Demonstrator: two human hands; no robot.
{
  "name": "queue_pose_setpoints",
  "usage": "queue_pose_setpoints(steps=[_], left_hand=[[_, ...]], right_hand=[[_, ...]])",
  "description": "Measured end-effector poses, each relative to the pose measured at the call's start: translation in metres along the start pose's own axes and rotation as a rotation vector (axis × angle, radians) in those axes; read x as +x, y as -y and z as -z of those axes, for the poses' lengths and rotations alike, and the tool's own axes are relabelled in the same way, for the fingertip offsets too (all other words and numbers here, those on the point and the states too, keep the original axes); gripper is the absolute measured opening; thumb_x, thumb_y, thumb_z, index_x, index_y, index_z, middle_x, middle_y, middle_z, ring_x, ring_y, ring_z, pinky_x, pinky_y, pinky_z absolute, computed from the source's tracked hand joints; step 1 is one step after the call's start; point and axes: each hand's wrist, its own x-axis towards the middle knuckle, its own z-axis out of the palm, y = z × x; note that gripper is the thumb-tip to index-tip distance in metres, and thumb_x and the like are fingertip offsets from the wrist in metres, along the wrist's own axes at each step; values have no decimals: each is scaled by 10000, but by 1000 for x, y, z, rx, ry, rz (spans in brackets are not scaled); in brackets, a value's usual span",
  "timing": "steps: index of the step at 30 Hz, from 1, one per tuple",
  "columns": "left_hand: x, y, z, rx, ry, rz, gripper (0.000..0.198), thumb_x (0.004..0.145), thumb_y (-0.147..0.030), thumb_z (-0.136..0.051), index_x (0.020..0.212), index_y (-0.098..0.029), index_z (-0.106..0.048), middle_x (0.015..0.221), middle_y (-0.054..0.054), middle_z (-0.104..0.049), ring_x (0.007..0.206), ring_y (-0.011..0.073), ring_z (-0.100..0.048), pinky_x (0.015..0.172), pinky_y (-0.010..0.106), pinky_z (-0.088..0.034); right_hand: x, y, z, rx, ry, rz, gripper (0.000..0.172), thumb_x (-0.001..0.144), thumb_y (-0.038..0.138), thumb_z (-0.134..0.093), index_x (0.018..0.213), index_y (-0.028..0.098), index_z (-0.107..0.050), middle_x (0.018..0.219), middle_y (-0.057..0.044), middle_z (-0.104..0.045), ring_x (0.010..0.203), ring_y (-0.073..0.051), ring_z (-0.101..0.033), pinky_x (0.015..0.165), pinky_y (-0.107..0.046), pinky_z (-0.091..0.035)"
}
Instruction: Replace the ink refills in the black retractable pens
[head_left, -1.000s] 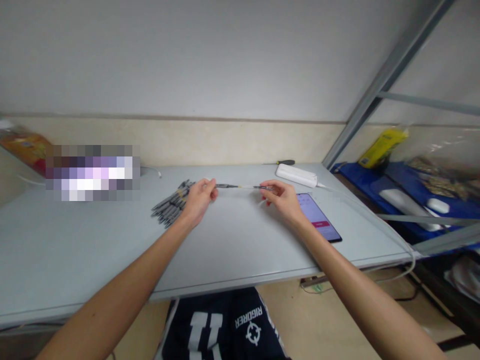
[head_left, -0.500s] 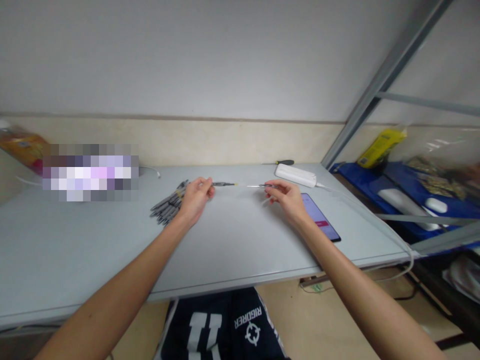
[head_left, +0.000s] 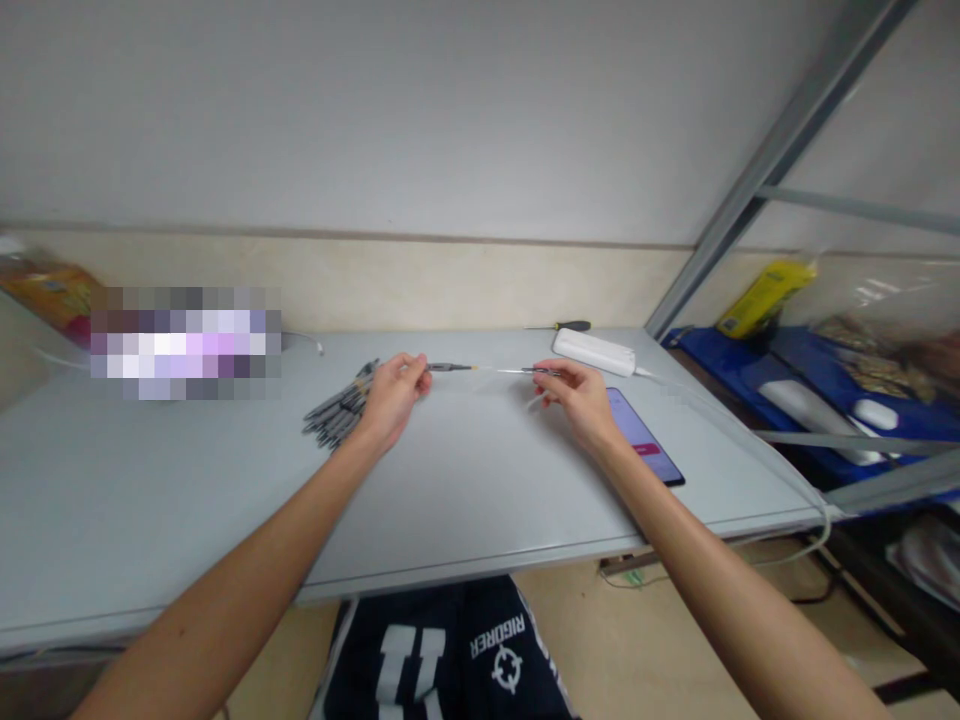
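Observation:
My left hand [head_left: 395, 395] pinches a slim grey pen [head_left: 452, 367], held level with its yellowish tip pointing right. Facing it across a small gap, my right hand [head_left: 574, 390] has its fingers closed on a slim dark piece with a thin shiny rod [head_left: 511, 371] that points left. What exactly this piece is stays too small to tell. Something pale pokes out below the right fingers. Beside and partly behind my left hand, a pile of grey pens [head_left: 334, 412] lies on the table [head_left: 465, 480].
A phone [head_left: 646, 445] with a lit screen lies by my right wrist. Behind it are a white power strip [head_left: 592, 351] with a cable and a screwdriver [head_left: 572, 325]. A pixelated object [head_left: 184, 345] stands at left. A metal frame [head_left: 780, 160] rises at right.
Both hands keep their hold and stay almost in place. The whole view has shifted very slightly; the gap between the two held pieces looks about the same.

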Motion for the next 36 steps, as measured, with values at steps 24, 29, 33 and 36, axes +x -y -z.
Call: queue_pose_setpoints(steps=[24,29,33,36], left_hand=[[-5,2,-1,-18,219,171,260,653,-319,-713,625,-141,-526,524,-14,-551,527,81,-498,550,217,-373],[-4,5,3,75,247,119,298,622,-361,-742,681,-140,-550,582,15,-626,550,96,-531,592,237,-388],[-4,7,3,123,286,71,312,632,-385,-736,722,-145,-559,644,37,-668,579,107,-553,625,250,-400],[-3,7,3,139,287,42,295,657,-387,-718,727,-147,-561,645,32,-666,585,108,-554,623,248,-397]], right_hand=[[-6,-10,-17,34,128,-3,312,584,347,-743,805,134,-685,655,-25,-639,556,-117,-543,478,-231,-429],[-11,-14,-19,-82,131,-25,329,674,453,-672,720,128,-663,461,49,-478,395,-58,-360,390,-205,-258],[-15,-10,-19,-243,102,-36,548,801,578,-461,493,137,-572,364,50,-343,353,-58,-283,389,-226,-204],[-14,-7,-18,-237,74,1,566,822,588,-416,513,139,-569,380,38,-374,377,-71,-341,416,-224,-261]])
